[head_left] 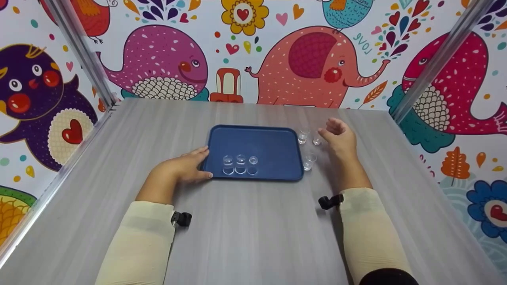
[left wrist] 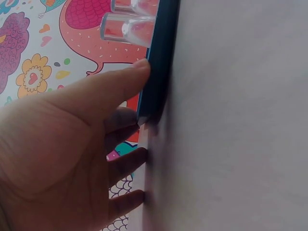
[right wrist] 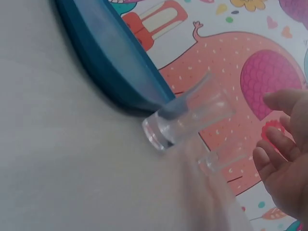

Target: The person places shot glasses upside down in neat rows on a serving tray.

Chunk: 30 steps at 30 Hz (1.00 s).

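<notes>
Tray (head_left: 273, 138) is lying betw. the hands on the table (head_left: 245, 229): L hand (head_left: 188, 166) is touching its 9 o'clock side; R hand (head_left: 340, 138) is hovering off its 2–3 o'clock. 3 glasses (head_left: 240, 164) are standing on it twd. 7; 3 loose glasses (head_left: 309, 162) are standing outside, approx. 2–4, one just by R hand's 9. Clear walls are blurring outlines; whether R fingertips are touching one, can't tell. L wrist view is cutting off tray & glasses at 12. L fingers & thumb are lying spread, nearly straight, w/o gripping. R hand is holding nothing, fingers bending loosely.
</notes>
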Motion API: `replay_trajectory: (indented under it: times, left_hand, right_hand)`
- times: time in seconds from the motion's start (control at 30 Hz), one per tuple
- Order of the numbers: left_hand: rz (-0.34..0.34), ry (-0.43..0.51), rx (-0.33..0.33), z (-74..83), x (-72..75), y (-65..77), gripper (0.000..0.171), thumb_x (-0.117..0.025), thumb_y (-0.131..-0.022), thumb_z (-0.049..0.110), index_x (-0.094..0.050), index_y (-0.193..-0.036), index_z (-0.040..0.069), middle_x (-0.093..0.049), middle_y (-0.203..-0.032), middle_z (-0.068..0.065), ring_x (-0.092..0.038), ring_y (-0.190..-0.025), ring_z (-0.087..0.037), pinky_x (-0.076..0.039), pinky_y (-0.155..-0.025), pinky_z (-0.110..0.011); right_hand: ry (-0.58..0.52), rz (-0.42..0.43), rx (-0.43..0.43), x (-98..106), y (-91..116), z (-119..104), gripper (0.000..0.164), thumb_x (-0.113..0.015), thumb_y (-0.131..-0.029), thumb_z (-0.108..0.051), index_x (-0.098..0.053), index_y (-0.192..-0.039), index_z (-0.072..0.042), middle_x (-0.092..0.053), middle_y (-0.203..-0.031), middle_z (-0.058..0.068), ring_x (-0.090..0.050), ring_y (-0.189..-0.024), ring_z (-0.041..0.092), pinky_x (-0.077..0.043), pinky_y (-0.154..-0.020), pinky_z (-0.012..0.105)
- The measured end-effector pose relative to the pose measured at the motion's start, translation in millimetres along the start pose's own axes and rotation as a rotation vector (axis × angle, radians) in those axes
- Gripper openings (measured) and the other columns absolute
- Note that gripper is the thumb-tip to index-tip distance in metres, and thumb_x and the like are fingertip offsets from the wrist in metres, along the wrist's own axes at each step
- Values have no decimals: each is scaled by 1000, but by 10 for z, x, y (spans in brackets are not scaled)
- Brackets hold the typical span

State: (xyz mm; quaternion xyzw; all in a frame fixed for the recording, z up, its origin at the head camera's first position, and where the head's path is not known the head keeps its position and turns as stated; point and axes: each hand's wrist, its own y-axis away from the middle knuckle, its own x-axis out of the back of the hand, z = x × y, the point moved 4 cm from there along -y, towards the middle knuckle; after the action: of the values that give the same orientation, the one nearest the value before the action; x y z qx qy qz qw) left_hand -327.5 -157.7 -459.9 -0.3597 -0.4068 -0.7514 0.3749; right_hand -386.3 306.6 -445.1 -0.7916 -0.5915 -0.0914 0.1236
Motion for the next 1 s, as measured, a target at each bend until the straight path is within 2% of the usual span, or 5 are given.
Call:
replay_trajectory:
  times: [0.27, 0.43, 0.67, 0.87, 1.0]
  left_hand:
    - [6, -4, 7, 7, 3, 14, 92, -66, -104, 47, -20, -171, 4, -10, -183, -12, -12, -168, -43, -15, -136, -63]
    - [8, -4, 5, 10, 5, 21, 92, -66, -104, 47, -20, -171, 5, -10, -183, -11, -12, -168, -42, -15, -136, -62]
    - [2, -6, 11, 9, 6, 24, 93, -66, -104, 48, -20, -171, 5, -9, -183, -12, -11, -168, -42, -15, -136, -62]
    - [-2, 0, 20, 12, 2, 13, 92, -66, -104, 47, -19, -172, 7, -9, -183, -10, -10, -169, -41, -14, -136, -62]
    - [-2, 1, 21, 8, 2, 7, 92, -66, -104, 47, -18, -172, 7, -9, -183, -10, -9, -169, -40, -14, -136, -62]
  right_hand:
    - [17, 0, -99, -19, -70, 187, 70, -81, -97, -33, -51, -157, -14, -57, -157, 12, -58, -139, 25, -58, -109, 38]
    - [57, -43, -154, -60, -97, 273, 72, -78, -99, -31, -47, -161, -12, -56, -159, 12, -59, -140, 27, -55, -115, 41]
    - [121, -73, -158, -111, -134, 378, 68, -77, -99, -25, -49, -158, -6, -60, -151, 17, -59, -135, 30, -51, -120, 44]
    - [214, -76, -94, -135, -155, 441, 60, -75, -99, -22, -54, -153, -3, -64, -146, 21, -61, -134, 34, -50, -121, 45]
    - [256, -74, -95, -140, -164, 461, 54, -73, -100, -19, -58, -150, -4, -66, -144, 20, -63, -133, 34, -51, -121, 46]
